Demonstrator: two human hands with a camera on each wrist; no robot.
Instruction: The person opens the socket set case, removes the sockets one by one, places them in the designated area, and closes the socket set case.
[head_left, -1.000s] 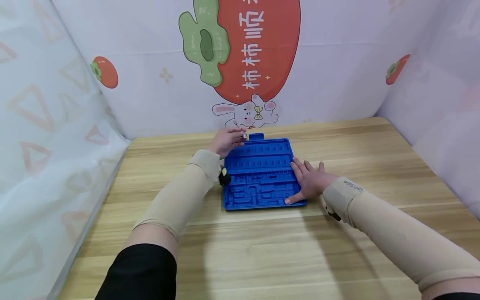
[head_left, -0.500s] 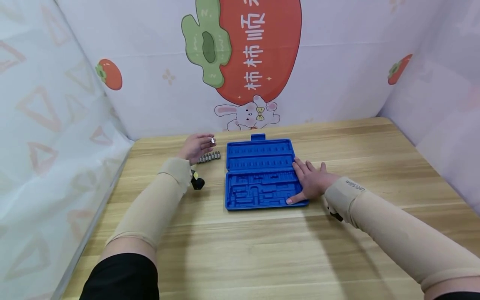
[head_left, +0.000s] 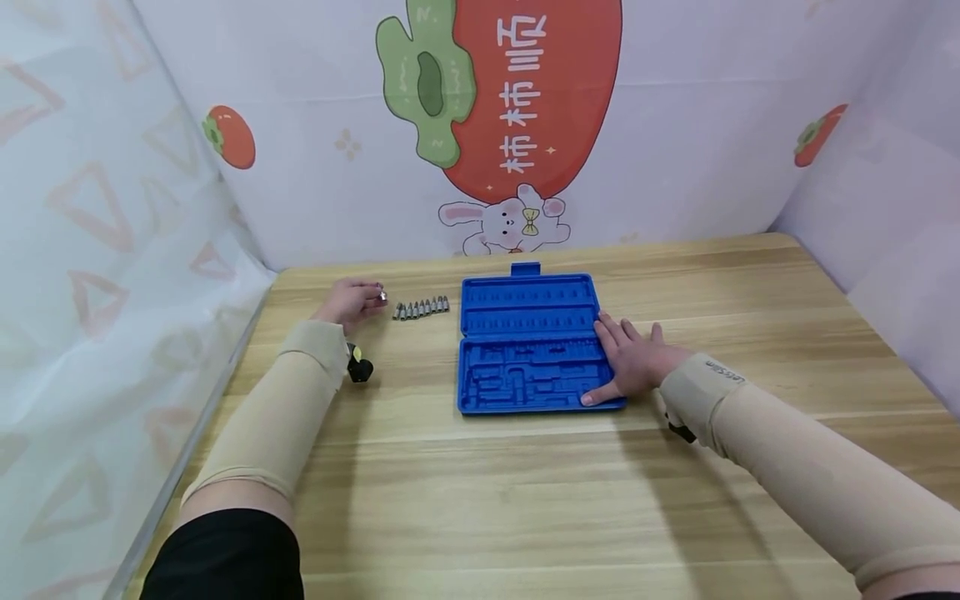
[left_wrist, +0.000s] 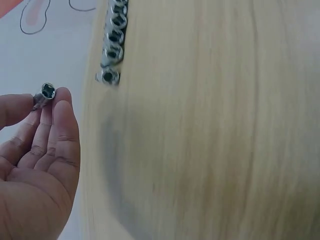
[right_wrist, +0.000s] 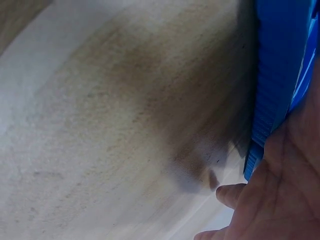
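Observation:
Between thumb and fingertips my left hand (head_left: 351,302) pinches a small silver socket (left_wrist: 46,92), held above the table with its hollow end showing in the left wrist view. Just right of that hand, a row of several metal sockets (head_left: 422,308) lies on the table. An unfolded blue plastic tool case (head_left: 528,350) lies flat, its moulded slots bare. My right hand (head_left: 633,360) rests on the case's right edge with fingers spread, the thumb on the near corner. In the right wrist view, the palm lies against the blue side wall.
The wooden table (head_left: 480,500) meets a printed white cloth backdrop (head_left: 315,200) at its far edge. Cloth also hangs along the left and right sides. A blue latch tab (head_left: 525,268) sticks out from the case's far edge.
My left hand has moved left from over the case with the socket, past the row, which has come into view. The right hand stays on the case.

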